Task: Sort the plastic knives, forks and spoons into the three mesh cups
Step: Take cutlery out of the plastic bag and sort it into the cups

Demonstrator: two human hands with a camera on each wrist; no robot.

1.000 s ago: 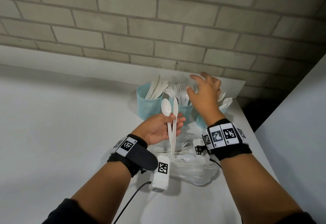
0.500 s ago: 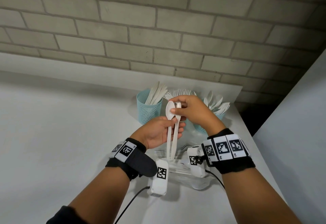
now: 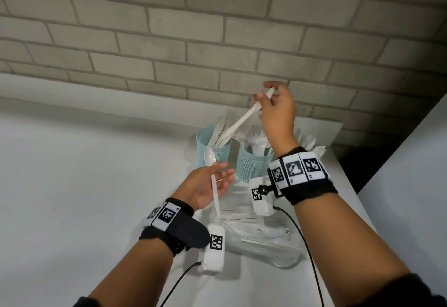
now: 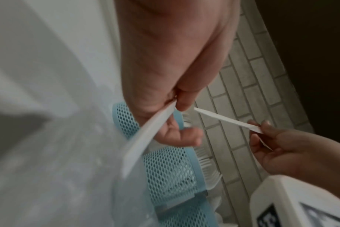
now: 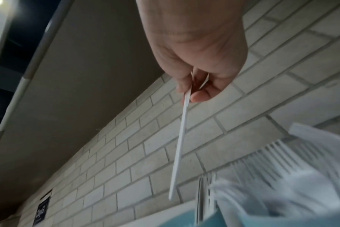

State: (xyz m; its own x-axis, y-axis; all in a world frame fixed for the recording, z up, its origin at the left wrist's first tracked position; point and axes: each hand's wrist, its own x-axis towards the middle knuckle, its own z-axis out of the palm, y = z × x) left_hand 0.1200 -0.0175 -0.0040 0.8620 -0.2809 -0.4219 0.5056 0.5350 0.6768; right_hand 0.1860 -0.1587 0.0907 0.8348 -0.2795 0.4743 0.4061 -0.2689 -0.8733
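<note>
Plainly, the scene by its parts:

Right hand: the right hand was raised above the cups, its fingertips pinching the handle end of a white plastic knife.

Knife axis: its long axis ran on a slant, handle up and to the right at the fingers, blade down and to the left, the tip reaching into the mouth of the left mesh cup among the knives standing there.

Left hand: the left hand was palm up in front of the cups, thumb pressing a white plastic spoon against the fingers, the other fingers loosely spread.

Spoon axis: close to upright in the head view, bowl at the top before the left cup's wall, handle end pointing down toward the person.

Middle cup: the middle mesh cup stood just right of the left one, holding forks with tines up.

Right cup: mostly hidden behind the right wrist; only spoon bowls showed above it.

Unsorted pile: a clear plastic bag of cutlery lay on the white table, near the person's side of the cups.

Backdrop: a grey brick wall rose behind the table.
</note>
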